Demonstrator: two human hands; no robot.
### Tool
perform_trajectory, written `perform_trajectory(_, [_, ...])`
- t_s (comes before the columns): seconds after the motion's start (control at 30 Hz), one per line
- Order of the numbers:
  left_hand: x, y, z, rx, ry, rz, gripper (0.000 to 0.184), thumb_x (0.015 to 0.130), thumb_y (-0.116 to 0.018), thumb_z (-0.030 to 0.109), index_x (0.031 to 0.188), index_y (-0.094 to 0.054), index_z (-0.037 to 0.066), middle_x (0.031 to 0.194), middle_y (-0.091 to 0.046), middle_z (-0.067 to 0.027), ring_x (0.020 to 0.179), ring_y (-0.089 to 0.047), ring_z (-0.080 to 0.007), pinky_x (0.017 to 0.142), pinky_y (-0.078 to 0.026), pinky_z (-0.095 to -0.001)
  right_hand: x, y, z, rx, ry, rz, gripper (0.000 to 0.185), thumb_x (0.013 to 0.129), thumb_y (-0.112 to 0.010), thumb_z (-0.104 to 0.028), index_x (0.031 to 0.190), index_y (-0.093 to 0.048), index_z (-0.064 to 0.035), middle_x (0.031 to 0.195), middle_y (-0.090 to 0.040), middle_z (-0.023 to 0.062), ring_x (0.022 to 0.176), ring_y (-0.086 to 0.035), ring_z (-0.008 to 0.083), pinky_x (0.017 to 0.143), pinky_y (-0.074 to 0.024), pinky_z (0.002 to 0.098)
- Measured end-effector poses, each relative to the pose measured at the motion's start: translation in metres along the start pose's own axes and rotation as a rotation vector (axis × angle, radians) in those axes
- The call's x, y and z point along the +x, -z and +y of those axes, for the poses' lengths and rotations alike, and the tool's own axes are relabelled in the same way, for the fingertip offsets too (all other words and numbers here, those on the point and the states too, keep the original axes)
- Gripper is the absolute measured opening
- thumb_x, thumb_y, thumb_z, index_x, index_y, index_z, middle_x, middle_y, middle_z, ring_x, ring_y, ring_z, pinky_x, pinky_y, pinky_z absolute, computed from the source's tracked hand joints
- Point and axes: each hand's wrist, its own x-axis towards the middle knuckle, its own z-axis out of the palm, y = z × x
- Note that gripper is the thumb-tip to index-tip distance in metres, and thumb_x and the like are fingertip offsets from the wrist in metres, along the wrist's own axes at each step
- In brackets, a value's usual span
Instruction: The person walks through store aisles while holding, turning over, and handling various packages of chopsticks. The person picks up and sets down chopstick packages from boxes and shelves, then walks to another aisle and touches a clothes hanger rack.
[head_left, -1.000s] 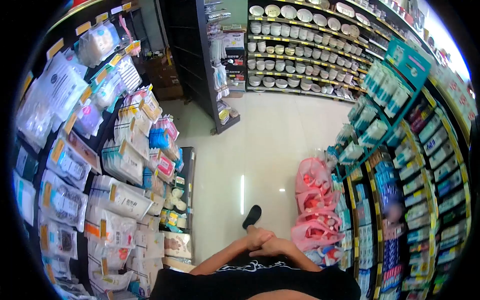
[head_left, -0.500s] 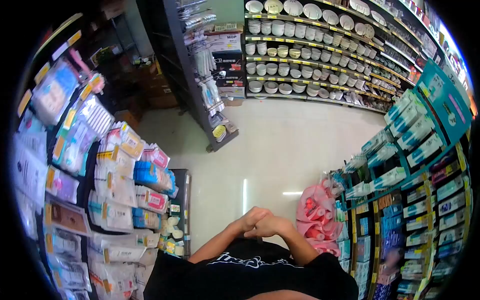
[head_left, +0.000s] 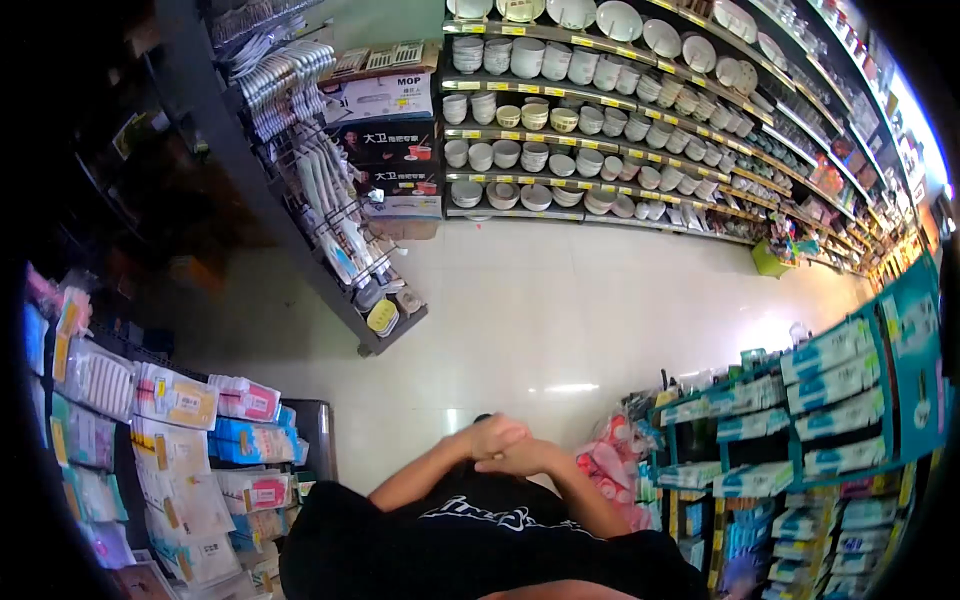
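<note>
My left hand (head_left: 527,457) and my right hand (head_left: 494,437) are clasped together in front of my black shirt (head_left: 450,545), low in the middle of the view. The fingers are closed round each other. No object shows in either hand. Just beyond them the tip of a dark shoe is partly visible. Pink bags (head_left: 610,462) with red items hang to the right of my hands.
Ahead, shelves hold white bowls (head_left: 527,58) and plates. A dark rack end (head_left: 290,240) with hanging utensils stands left of stacked mop boxes (head_left: 385,140). Packaged goods (head_left: 190,500) hang at left, teal-racked packages (head_left: 830,400) at right. Pale floor (head_left: 500,300) lies between.
The view has moved forward along the aisle, so the bowl shelves and utensil rack look nearer. The pink bags have shifted lower. My hands stay clasped.
</note>
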Motion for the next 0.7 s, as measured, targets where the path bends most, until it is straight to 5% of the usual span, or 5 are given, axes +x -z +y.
perform_trajectory(0.03, [0.021,0.026,0.008,0.007,0.079,0.001,0.042,0.089,-0.042,0.034,0.097,-0.066,-0.001,0.082,-0.068,-0.0181,0.077,-0.065,-0.0280,0.075,-0.051,-0.0375,0.034,-0.005,0.051,0.049,0.059,0.079,0.053,0.087,-0.061,-0.055,0.098,-0.069,-0.0035,0.090,-0.068,0.0185,0.088,-0.065,0.0299,0.083,-0.0490,0.0386])
perform_trajectory(0.27, [0.115,0.167,0.029,0.209,-0.053,0.159,0.035,0.084,-0.050,0.035,0.087,-0.068,0.005,0.068,-0.062,-0.0193,0.061,-0.060,-0.0374,0.059,-0.049,-0.0410,0.069,0.171,0.012,0.056,0.128,0.189,0.045,0.088,-0.064,-0.048,0.092,-0.069,-0.0035,0.087,-0.068,0.0165,0.082,-0.065,0.0302,0.075,-0.0507,0.0392])
perform_trajectory(0.53, [0.161,0.277,-0.022,0.334,0.126,0.322,0.034,0.084,-0.053,0.038,0.084,-0.068,0.007,0.068,-0.063,-0.0189,0.065,-0.061,-0.0408,0.061,-0.049,-0.0450,0.183,0.305,0.042,0.016,0.395,-0.160,0.042,0.092,-0.061,-0.043,0.101,-0.067,-0.0027,0.096,-0.068,0.0152,0.093,-0.063,0.0300,0.084,-0.0487,0.0365])
perform_trajectory(0.7, [0.229,0.392,-0.012,0.567,0.284,0.348,0.032,0.083,-0.055,0.035,0.089,-0.070,0.007,0.075,-0.066,-0.0162,0.067,-0.064,-0.0363,0.062,-0.051,-0.0430,0.276,0.416,0.075,0.076,0.611,-0.269,0.032,0.091,-0.066,-0.032,0.099,-0.067,-0.0012,0.090,-0.068,0.0105,0.083,-0.062,0.0199,0.078,-0.0489,0.0310])
